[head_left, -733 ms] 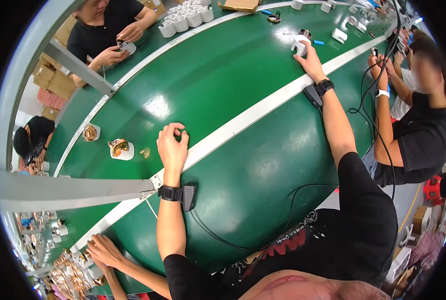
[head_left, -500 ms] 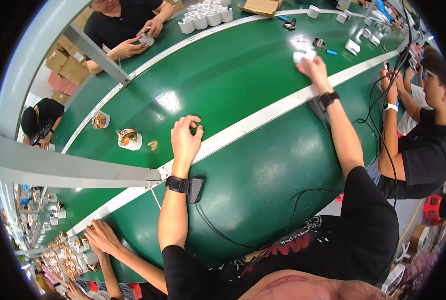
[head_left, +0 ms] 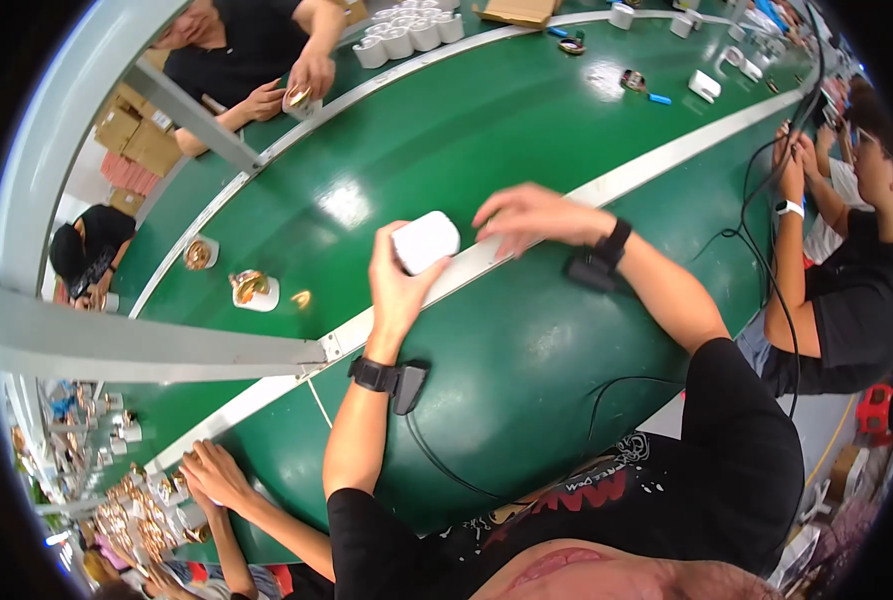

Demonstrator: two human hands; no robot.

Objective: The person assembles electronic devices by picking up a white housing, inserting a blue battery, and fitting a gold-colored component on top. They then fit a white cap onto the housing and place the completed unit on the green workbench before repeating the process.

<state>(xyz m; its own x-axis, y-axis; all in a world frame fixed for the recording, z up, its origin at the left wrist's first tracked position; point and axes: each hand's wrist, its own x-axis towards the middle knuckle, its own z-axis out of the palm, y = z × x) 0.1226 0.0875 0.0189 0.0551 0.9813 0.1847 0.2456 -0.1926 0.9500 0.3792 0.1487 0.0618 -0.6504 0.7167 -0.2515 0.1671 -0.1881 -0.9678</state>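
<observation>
Green worktop (head_left: 536,350) spreads beneath our forearms, crossed slantwise by a white rail (head_left: 686,155). Nearest the rail, our left hand (head_left: 394,280) is closed around a white casing (head_left: 426,242), thumb at its lower right and fingers along its left side. It rests at the top of that hand, rising beyond the palm toward the far side of the surface. Our right hand (head_left: 536,215) hangs just to its right, over the rail, apart from it by a narrow gap; its fingers are loosely parted and blurred, with the palm turned away from us.

We see the casing's smooth, round-cornered face turned up toward us. Its long axis seems to run slightly aslant, from lower left to upper right, though the outline is nearly square, and we cannot tell where its opening points.

Half a second ago our right hand had the casing well up the surface, and our left hand was bare; now it sits in our left grasp, and the right hand has come back beside it.

Farther left stand a white cup with a gold-coloured fitting (head_left: 255,290) and a small gold piece (head_left: 301,299). Toward the upper right lie a dark metallic part (head_left: 633,80) and a blue cylinder (head_left: 659,99). Across the surface, a co-worker (head_left: 251,60) handles another white cup near clustered white cups (head_left: 409,36).
</observation>
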